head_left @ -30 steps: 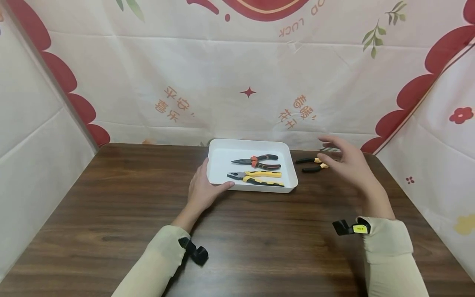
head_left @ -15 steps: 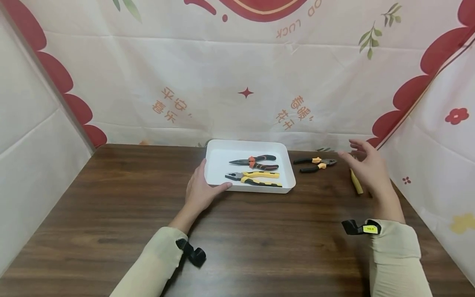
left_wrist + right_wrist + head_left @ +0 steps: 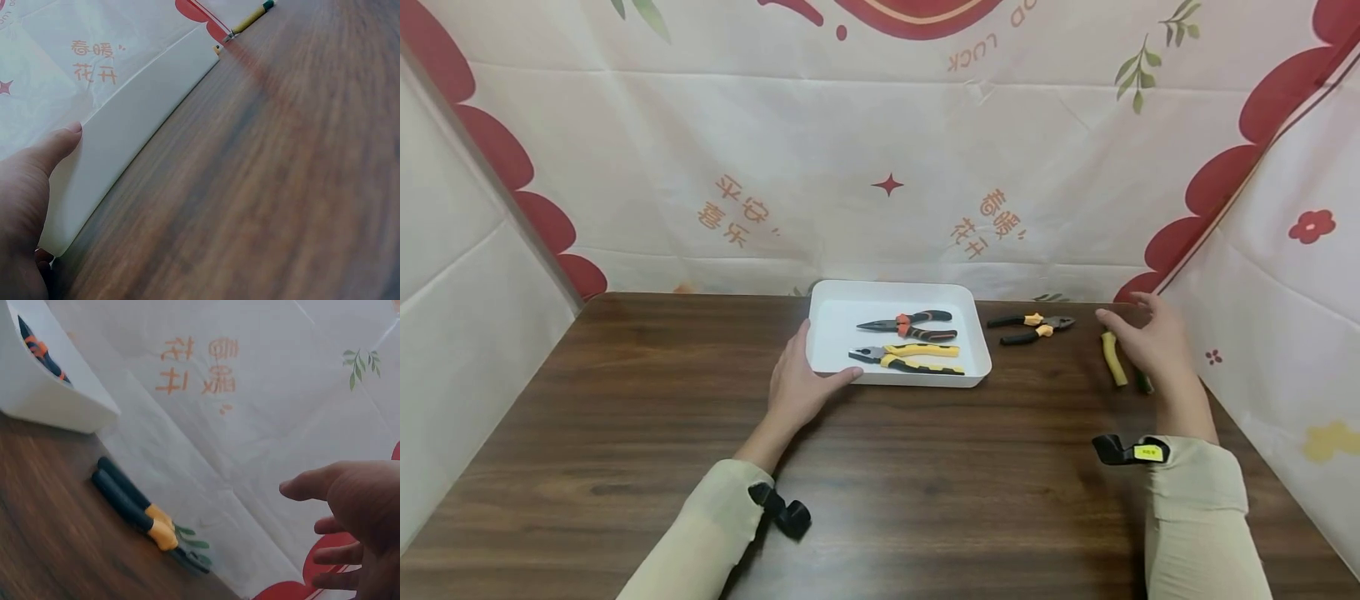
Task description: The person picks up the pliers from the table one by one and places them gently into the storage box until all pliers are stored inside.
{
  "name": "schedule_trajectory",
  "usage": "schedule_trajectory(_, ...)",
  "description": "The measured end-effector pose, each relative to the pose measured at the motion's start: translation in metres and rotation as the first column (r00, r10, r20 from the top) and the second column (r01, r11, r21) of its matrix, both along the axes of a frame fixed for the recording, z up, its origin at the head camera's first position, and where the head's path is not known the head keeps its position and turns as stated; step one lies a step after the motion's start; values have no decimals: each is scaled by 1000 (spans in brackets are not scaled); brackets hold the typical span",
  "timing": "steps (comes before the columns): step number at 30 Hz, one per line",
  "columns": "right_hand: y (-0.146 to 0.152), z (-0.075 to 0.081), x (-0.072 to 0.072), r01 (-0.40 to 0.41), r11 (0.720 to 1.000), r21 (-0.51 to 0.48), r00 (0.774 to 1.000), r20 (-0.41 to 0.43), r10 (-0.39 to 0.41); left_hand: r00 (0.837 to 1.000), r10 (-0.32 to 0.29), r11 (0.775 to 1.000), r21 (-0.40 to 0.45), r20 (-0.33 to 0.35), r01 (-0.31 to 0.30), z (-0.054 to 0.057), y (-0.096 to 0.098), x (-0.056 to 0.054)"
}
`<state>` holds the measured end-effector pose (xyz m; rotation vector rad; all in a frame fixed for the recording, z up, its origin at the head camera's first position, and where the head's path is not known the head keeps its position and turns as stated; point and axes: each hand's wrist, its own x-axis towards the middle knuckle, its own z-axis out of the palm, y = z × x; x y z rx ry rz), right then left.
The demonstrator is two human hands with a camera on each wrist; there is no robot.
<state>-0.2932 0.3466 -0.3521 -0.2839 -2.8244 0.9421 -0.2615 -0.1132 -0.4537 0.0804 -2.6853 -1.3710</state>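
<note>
My left hand [image 3: 797, 379] holds the near left corner of a white tray [image 3: 981, 367], its thumb along the front wall. In the tray lie long-nose pliers [image 3: 902, 323] with black and orange handles and combination pliers [image 3: 910, 358] with yellow and black handles. Right of the tray, pliers [image 3: 1033, 327] with black and light-orange handles lie on the table. My right hand [image 3: 1157, 346], thumb and fingers apart, is over another pair of pliers [image 3: 1114, 360] with yellow and dark green handles; their head is hidden behind it. Whether it touches them I cannot tell.
The brown wooden table [image 3: 880, 483] ends at a printed white cloth [image 3: 850, 150] just behind the tray. A side cloth [image 3: 1285, 317] stands close to the right hand. Black cameras [image 3: 790, 518] are strapped on both wrists.
My right hand has moved right, away from the black and light-orange pliers, and over the yellow and green ones. My left hand stays at the tray corner.
</note>
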Motion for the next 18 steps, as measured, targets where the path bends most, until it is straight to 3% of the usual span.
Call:
schedule_trajectory(8,17,-15,-2,18,994,103,1000,24,-20,1000,-4,1000,-1,-9,4,0,-1,0)
schedule_trajectory(18,32,-35,-9,84,975,206,983,145,-115,1000,4,1000,0,6,-4,-1,0,0)
